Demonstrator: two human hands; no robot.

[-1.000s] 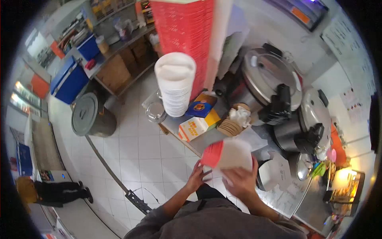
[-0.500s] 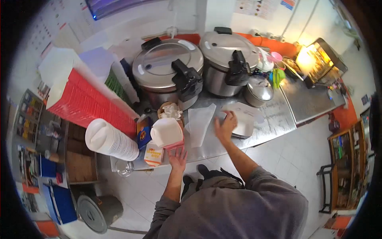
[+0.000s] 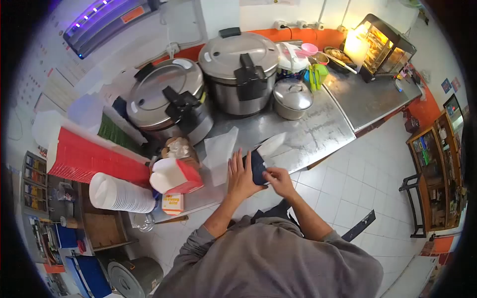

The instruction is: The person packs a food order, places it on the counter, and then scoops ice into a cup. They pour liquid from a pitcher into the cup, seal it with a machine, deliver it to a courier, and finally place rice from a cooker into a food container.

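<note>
Between my hands is a dark navy folded carton (image 3: pixel 258 168), tilted above the steel counter; a white flap (image 3: pixel 273 144) shows beyond its far edge. My left hand (image 3: pixel 241 178) grips its left side, fingers long along it and thumb under the near edge. At its right near corner, my right hand (image 3: pixel 280 183) pinches the carton with curled fingers. A sheet of white paper (image 3: pixel 218 151) lies just left of my left hand. Further left, an open red-and-white paper box (image 3: pixel 184 178) stands beside a small orange-and-white box (image 3: pixel 172 204).
Two large steel cookers (image 3: pixel 240 59) and a lidded pot (image 3: pixel 293 98) stand along the back of the counter (image 3: pixel 318 126). Stacked red cartons (image 3: pixel 97 161) and white cups (image 3: pixel 121 192) lean at left. A lit food warmer (image 3: pixel 387 47) sits at far right.
My left hand has left the red-and-white box and moved right to the carton. The carton, earlier lying with its white inside up, is now lifted and tilted, dark side showing. The view has shifted.
</note>
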